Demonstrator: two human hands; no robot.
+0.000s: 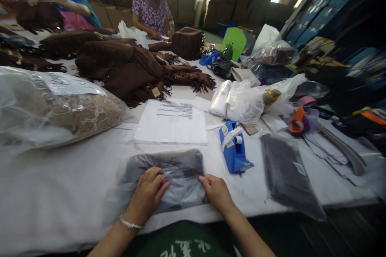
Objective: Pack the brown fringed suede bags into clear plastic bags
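Observation:
A clear plastic bag (183,176) with a dark grey folded item inside lies flat on the table in front of me. On its left half rests my left hand (148,190), palm down, fingers bent and the thumb apart. My right hand (216,190) pinches the bag's right edge between thumb and fingers. Just beyond the bag is a stack of white plastic bags (171,124) with printed text. To the right stands a blue tape dispenser (233,148), and past it lies another dark item in a clear bag (286,168).
A large stuffed plastic bag (60,108) takes up the left side. Brown fringed goods (126,68) are piled across the table. Clear wrapping (244,100) and an orange tape dispenser (298,120) lie at right. A person in a purple patterned top (150,8) works opposite; others are far left.

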